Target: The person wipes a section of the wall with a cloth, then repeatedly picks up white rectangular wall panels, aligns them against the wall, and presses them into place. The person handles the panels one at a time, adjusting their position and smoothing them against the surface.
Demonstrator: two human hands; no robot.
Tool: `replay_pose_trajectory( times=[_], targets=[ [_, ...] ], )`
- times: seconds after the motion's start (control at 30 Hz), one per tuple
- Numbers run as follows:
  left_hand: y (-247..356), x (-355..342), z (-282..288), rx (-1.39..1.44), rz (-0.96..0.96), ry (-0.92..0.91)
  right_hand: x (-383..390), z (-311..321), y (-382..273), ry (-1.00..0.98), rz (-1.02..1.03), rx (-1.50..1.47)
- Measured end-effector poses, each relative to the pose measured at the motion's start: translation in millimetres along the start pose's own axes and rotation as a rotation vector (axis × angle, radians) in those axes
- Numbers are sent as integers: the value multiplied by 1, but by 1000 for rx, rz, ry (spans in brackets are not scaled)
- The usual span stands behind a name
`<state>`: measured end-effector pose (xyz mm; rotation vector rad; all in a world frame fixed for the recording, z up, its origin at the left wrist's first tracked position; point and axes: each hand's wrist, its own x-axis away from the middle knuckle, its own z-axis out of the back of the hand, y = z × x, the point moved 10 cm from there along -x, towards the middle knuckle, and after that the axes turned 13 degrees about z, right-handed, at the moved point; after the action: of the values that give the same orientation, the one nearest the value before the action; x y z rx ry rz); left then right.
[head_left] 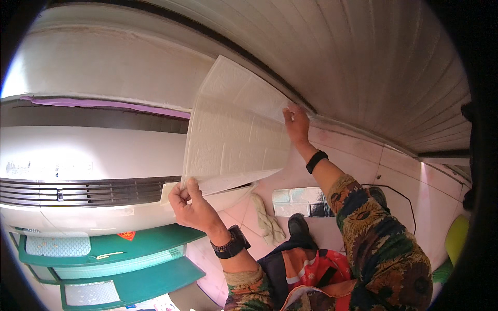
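A white brick-pattern foam wall panel (236, 132) is held up in front of me, slightly bowed, beside the white air conditioner. Its lower left corner is pinched between the thumb and fingers of my left hand (194, 206). My right hand (297, 123) grips the panel's right edge, close to the foot of the ribbed grey surface. The panel's upper end reaches the cream wall strip (119, 65). I cannot see the fingers behind the sheet.
The air conditioner (104, 150) with dark vents fills the left. Below it stands a green shelf unit (150, 277). Ribbed panelling (378, 67) spans the upper right. On the pink tiled floor lie a cloth (267, 220), a silvery brick-pattern sheet (293, 201) and a black cable (410, 202).
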<state>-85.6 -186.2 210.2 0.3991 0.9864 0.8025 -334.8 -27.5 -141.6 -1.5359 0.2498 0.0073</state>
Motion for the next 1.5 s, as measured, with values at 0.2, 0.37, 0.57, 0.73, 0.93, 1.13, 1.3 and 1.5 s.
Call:
replay_pose_trajectory(
  times=[0.2,0.37,0.57,0.73,0.93,1.13,1.3,1.5],
  targets=[
    [-8,-5,3,12,45,20,-1,-18,-52,-121,182,150],
    [-4,-3,3,27,25,16,-3,-36,-54,-333,35,94],
    [-3,-1,4,49,37,-6,-3,-42,-89,-218,185,-11],
    [-4,2,4,73,31,-21,0,-54,-92,-234,209,-1],
    [-8,1,10,-21,4,-28,4,-58,-111,-302,211,-47],
    [-6,5,2,20,-31,-62,-2,-54,-117,-423,126,-114],
    [1,-2,-5,42,-67,-40,-3,-59,-116,-404,65,-113],
    [-6,-18,-27,39,37,-9,-5,-62,-105,-441,12,-145]
  ],
)
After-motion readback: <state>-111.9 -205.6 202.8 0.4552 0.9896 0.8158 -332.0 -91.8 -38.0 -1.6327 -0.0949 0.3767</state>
